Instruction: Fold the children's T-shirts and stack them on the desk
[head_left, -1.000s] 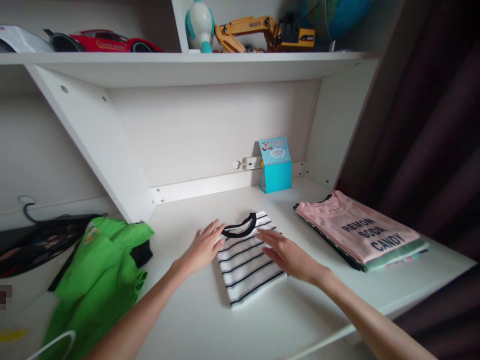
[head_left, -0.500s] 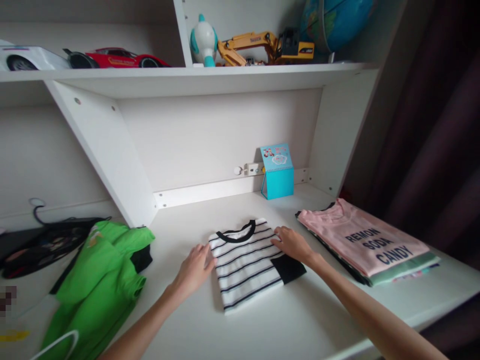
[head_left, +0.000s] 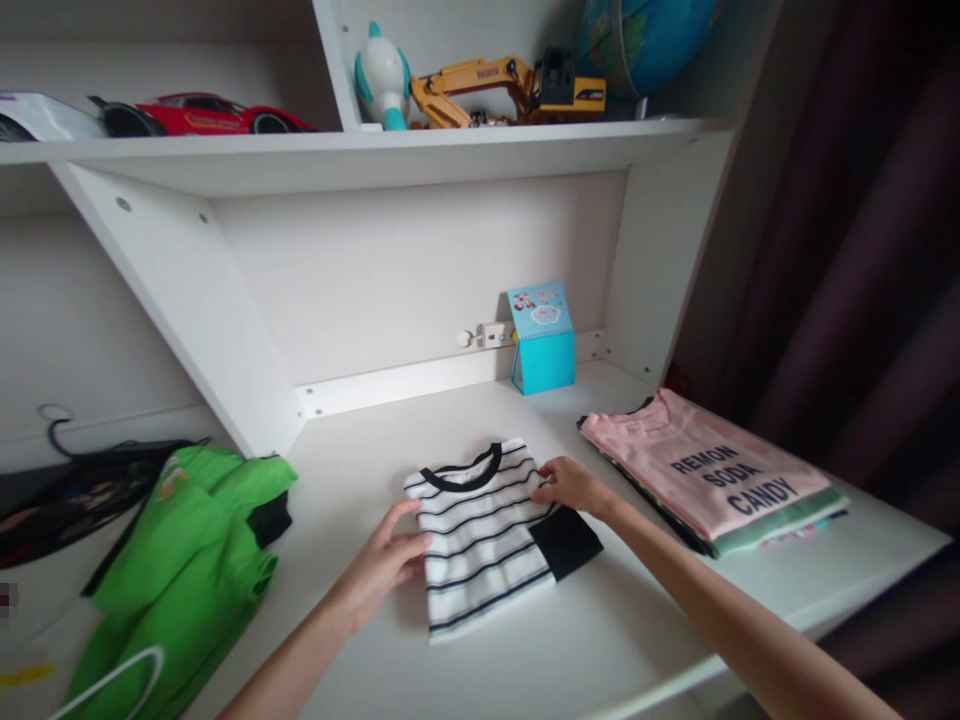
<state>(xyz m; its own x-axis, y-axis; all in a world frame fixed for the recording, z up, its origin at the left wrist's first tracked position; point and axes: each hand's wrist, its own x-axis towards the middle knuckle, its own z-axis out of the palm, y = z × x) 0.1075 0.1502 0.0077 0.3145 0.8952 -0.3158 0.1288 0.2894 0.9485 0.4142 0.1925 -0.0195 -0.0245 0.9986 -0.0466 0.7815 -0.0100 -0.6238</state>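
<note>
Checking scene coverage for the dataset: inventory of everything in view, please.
striped T-shirt: 1, white with black stripes, folded, centre of white desk
pink T-shirt: 1, pink, "REMON SODA CANDY", atop folded stack, desk right
green T-shirt: 1, bright green, rumpled, desk left
hanger: 1, white, over green T-shirt
dark fabric item: 1, black, far left
desk calendar: 1, teal, back of desk
toy car: 1, red, upper shelf
toy excavator: 1, yellow, upper shelf
toy figure: 1, white and teal, upper shelf
globe: 1, blue, upper shelf
curtain: 1, dark, right
left hand: 1, at shirt's left edge
right hand: 1, fingers on shirt's right side
</note>
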